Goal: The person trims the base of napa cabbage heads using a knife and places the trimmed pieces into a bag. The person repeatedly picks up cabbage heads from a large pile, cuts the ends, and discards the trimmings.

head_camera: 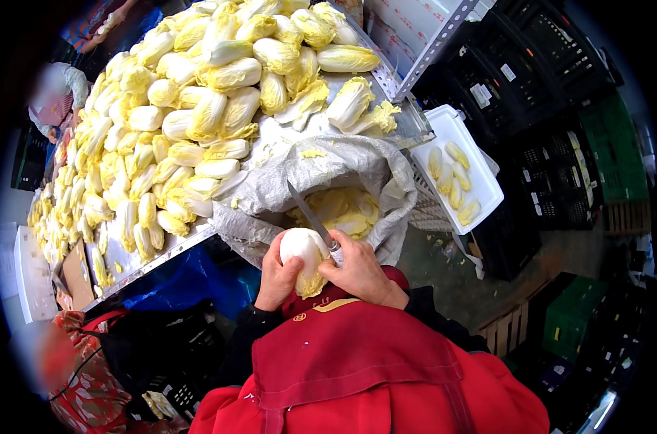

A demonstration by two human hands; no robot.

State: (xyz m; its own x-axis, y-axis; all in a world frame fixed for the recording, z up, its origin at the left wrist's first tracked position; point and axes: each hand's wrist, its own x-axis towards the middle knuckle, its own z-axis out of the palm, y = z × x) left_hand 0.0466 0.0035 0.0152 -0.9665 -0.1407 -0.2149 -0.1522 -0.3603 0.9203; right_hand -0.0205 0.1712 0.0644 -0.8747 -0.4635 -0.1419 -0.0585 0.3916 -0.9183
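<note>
A napa cabbage head (302, 252), its white base up and yellow leaf tips down, rests in my left hand (278, 271). My right hand (359, 268) grips the handle of a kitchen knife (310, 212), whose blade points up and away to the left. The right fingertips are close against the side of the cabbage; whether they press on it I cannot tell. Just beyond both hands gapes a grey woven sack (285, 157) with its rim rolled back. Loose yellow cabbage leaves (342, 209) lie inside it.
A large heap of napa cabbages (198, 108) covers much of the metal table (171, 241). To the right, a white tub (483, 182) holds several small cabbages. Black crates (502, 70) are stacked behind it. Other people (89, 369) stand on the left.
</note>
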